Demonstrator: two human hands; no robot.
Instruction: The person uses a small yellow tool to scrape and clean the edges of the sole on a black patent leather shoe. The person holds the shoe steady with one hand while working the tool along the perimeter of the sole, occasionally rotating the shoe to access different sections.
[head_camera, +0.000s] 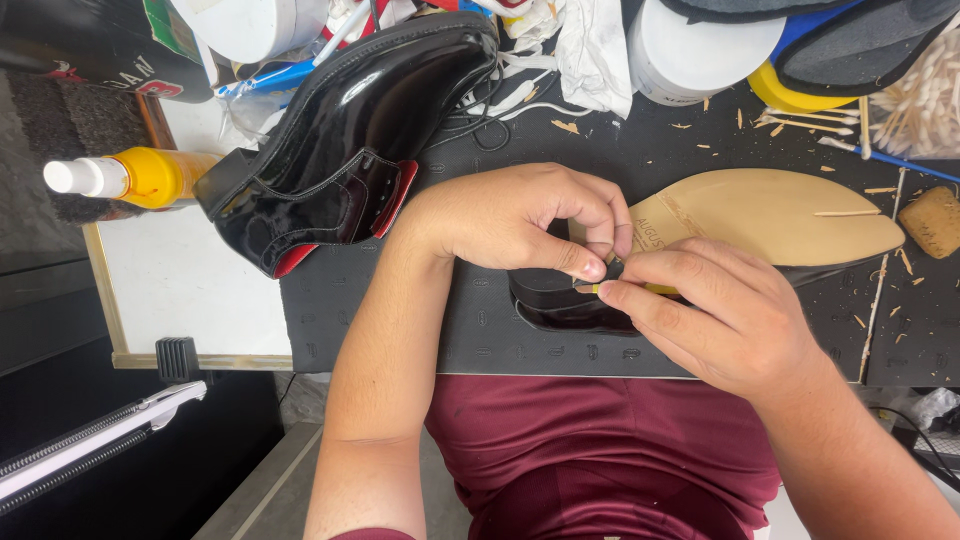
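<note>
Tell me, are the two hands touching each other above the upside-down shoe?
Touching. The head view shows the left hand and right hand meeting fingertip to fingertip, pinching a small dark and yellow piece over the heel of the upturned shoe.

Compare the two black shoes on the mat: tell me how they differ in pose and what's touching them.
The far shoe lies with its glossy upper and red lining showing; the near shoe lies with its tan sole facing the camera. No hand touches the far shoe, while the left hand and right hand pinch something small at the near shoe's heel. Both are glossy black and rest on the dark mat.
</note>
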